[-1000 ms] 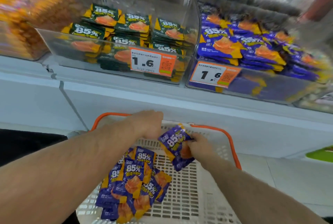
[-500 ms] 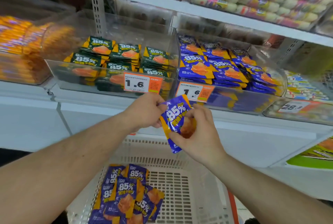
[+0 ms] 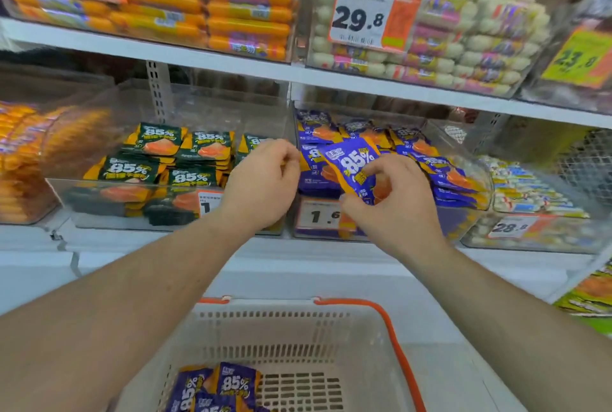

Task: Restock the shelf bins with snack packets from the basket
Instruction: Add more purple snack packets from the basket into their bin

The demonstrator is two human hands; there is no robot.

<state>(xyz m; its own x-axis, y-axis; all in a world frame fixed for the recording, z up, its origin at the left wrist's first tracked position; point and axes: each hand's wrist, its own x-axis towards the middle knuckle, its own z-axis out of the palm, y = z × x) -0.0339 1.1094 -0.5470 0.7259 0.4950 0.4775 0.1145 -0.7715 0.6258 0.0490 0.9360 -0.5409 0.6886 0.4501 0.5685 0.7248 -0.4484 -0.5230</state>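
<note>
Head view, right hand [image 3: 392, 203] pinching purple packet [image 3: 356, 168], green packets [image 3: 159, 160] apparently beside

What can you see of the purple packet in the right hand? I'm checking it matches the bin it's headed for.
The purple packet is a flat, glossy pouch, purple with orange-yellow edges and a large white "85%". The right hand pinches its lower part, and it tilts to the left. It is held in front of the clear bin of purple packets of the same look. The left hand is close by; contact is unclear.

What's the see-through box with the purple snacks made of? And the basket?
The purple packets' bin looks like clear hard plastic: you see straight through its shiny walls. The basket looks like matte beige plastic, moulded with rows of slots, with an orange handle, probably plastic too.
</note>
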